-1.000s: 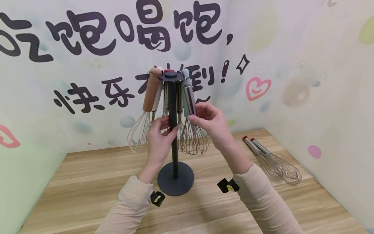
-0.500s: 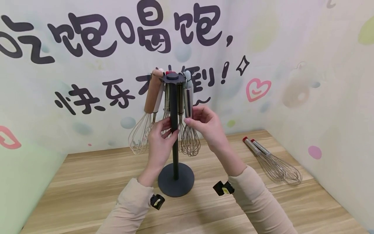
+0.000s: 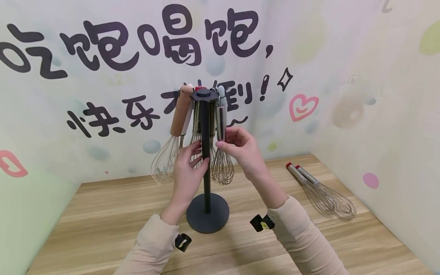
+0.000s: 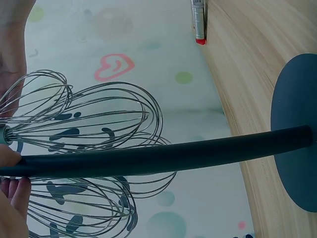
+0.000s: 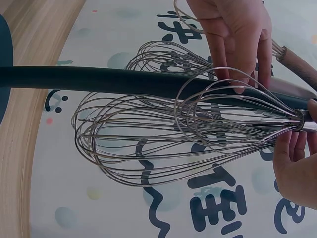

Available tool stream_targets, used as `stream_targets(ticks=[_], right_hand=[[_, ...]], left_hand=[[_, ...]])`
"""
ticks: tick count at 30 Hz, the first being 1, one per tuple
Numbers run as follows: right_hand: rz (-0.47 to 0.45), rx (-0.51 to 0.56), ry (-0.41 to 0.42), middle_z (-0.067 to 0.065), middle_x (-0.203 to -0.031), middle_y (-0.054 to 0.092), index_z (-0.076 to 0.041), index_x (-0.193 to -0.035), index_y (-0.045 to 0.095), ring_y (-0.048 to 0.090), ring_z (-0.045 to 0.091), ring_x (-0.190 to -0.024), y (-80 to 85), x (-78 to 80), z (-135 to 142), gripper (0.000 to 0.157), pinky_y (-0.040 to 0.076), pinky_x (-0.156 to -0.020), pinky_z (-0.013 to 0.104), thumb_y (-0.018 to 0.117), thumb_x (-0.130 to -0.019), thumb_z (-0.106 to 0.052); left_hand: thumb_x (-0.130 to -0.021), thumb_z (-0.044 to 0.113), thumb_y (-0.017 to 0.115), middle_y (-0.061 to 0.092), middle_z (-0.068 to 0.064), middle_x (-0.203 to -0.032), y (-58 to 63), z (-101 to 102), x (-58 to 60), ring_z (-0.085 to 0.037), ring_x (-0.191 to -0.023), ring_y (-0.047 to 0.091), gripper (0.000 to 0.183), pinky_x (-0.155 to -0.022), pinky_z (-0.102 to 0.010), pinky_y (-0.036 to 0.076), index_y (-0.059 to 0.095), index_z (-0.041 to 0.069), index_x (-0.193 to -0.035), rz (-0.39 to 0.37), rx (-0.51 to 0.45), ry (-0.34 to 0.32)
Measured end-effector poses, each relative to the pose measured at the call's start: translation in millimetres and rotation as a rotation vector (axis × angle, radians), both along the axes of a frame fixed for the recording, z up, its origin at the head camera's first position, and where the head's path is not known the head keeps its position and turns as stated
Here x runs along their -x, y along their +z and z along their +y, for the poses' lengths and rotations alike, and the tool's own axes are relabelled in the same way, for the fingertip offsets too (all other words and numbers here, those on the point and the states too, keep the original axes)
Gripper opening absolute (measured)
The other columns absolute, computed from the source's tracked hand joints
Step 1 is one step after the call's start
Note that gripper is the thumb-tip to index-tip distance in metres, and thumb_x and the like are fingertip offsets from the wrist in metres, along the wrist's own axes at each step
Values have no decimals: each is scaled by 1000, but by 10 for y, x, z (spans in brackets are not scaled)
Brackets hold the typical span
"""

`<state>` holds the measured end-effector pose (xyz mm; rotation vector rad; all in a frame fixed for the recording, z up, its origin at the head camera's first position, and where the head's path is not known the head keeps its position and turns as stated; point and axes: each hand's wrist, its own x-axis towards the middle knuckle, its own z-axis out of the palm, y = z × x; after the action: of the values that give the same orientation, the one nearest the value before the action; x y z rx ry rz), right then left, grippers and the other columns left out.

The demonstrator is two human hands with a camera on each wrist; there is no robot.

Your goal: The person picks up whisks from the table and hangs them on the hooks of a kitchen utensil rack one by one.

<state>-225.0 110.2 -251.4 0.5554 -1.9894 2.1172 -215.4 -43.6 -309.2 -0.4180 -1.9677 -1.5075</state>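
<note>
A dark upright stand [image 3: 207,191] with a round base carries several whisks hung by their handles from its top. My left hand [image 3: 187,172] grips the pole below the top, thumb in front, seen also in the left wrist view as fingers [image 4: 21,198] around the pole. My right hand [image 3: 244,152] pinches the lower handle of a steel-handled whisk [image 3: 220,120] hanging on the right side. Its wire loops [image 5: 213,106] overlap other whisks' wires in the right wrist view. A wooden-handled whisk [image 3: 181,114] hangs at the left. My left hand partly hides the whisks behind the pole.
Two more whisks [image 3: 319,191] with red-tipped steel handles lie side by side on the wooden table [image 3: 103,221], at the right near the wall. A printed wall [image 3: 148,72] stands close behind the stand. Black cameras [image 3: 262,222] sit at both wrists.
My right hand has moved left and slightly down, bringing the steel-handled whisk closer to the pole, where it now hangs straighter. My left hand keeps its grip on the pole.
</note>
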Motion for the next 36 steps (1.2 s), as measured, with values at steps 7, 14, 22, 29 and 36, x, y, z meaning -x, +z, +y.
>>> stream_targets(ticks=[7,14,22,29,36], right_hand=[[-2,-14,-2,-7,-85,59,-1,-110,59,54,9,-83,-15,2,16,29,47,-72,18,67,-82,3],[-10,-31,5,-8,-88,60,3,-118,56,56,9,-88,-29,-5,33,37,48,-76,18,66,-83,2],[16,-38,20,-8,-91,60,2,-120,56,57,9,-89,-58,9,70,40,49,-75,18,67,-82,0],[2,-60,18,-8,-91,61,2,-120,56,57,9,-89,-51,-12,74,40,49,-76,17,67,-82,-1],[-15,-65,26,-9,-89,62,5,-121,55,58,8,-88,-61,2,74,40,49,-77,17,67,-83,4]], left_hand=[[-84,-2,68,58,-19,-108,-21,2,-42,-27,-100,62,38,-82,-30,58,58,-3,-120,32,-20,-1],[-84,-1,67,61,-17,-99,-5,20,-118,-24,-91,64,30,-74,-15,56,62,-3,-113,87,3,-6],[-86,0,66,62,-17,-99,93,53,-212,-25,-91,65,28,-75,-13,55,62,-3,-113,101,-1,-36],[-85,-1,66,62,-17,-99,301,3,-293,-19,-90,63,28,-76,-13,55,61,-5,-113,164,-17,-29],[-86,-1,65,62,-20,-98,533,-104,-331,-6,-88,60,29,-75,-11,55,60,-7,-114,221,-47,-18]])
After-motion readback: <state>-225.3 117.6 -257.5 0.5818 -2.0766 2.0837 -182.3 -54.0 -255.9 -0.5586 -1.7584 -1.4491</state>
